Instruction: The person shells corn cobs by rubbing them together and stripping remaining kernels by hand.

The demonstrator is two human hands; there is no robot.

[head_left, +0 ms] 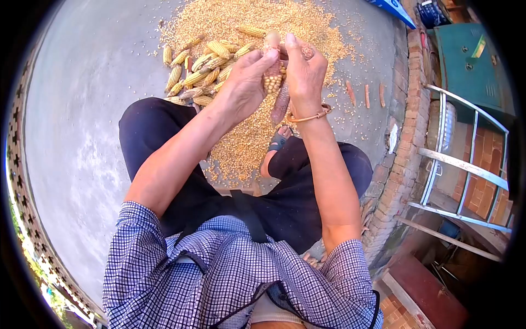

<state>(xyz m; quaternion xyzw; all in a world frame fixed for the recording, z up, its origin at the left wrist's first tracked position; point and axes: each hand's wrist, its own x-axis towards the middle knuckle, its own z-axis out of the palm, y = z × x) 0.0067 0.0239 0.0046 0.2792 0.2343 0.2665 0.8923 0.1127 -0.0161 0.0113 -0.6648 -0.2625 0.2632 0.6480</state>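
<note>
In front of my knees, my left hand (247, 82) is closed around a partly shelled corn cob (272, 84), its thumb lying along the top. Yellow kernels still cover the cob's lower part, while reddish core shows above. My right hand (306, 74) is closed beside it, and a bare corn cob (280, 104) slants down from under its palm. The two cobs appear to touch; some fingers of both hands are hidden behind them. Unshelled ears of corn (205, 71) lie heaped beyond my left hand.
Loose kernels (235, 156) spread over the concrete floor (82, 120) beneath and beyond my hands. Several bare cobs (367, 96) lie to the right. A brick edging (402, 159), a metal ladder-like frame (466, 167) and a green cabinet (466, 66) stand along the right side.
</note>
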